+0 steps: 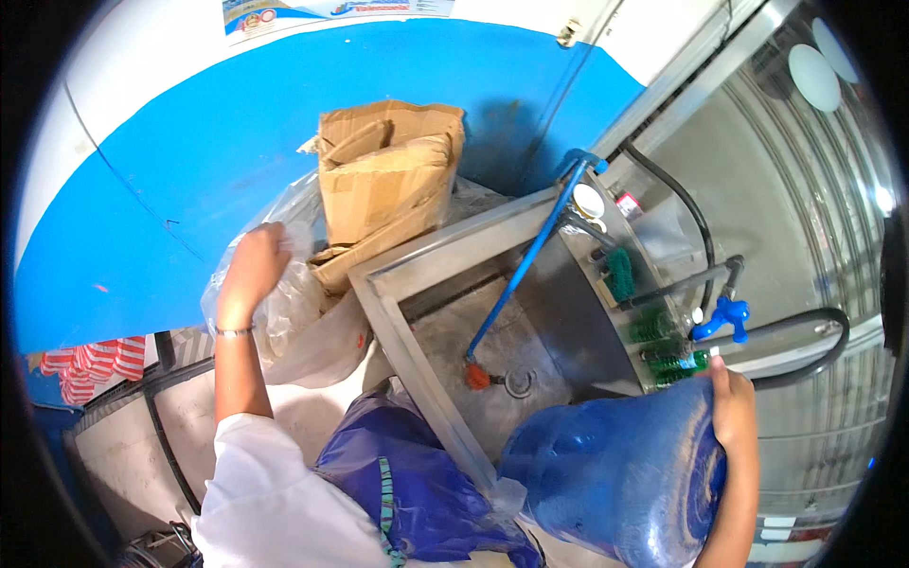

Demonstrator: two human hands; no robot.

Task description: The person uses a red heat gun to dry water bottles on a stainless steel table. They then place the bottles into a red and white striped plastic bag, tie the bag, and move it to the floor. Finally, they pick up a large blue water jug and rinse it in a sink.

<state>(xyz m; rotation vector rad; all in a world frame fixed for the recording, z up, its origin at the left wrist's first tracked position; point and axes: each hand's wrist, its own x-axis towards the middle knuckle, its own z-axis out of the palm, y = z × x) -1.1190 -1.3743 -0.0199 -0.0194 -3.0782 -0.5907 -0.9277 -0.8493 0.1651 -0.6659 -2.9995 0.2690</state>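
Observation:
A large blue water jug (606,464) lies tilted over the near right rim of a metal sink (431,350). My right hand (731,402) grips the jug at its right end, with the forearm along that end. On the left, my left hand (256,265) is closed at a clear plastic bag (289,317) and seems to grip its upper part. A folded brown cardboard box (388,189) stands beside the bag, against the sink's corner.
A blue pipe (521,260) with an orange end (476,377) slants into the sink. Along its right side are a green scouring pad (620,275), green bottles (674,363) and a blue tap (722,320) with black hose. A blue-and-white wall (189,170) stands behind.

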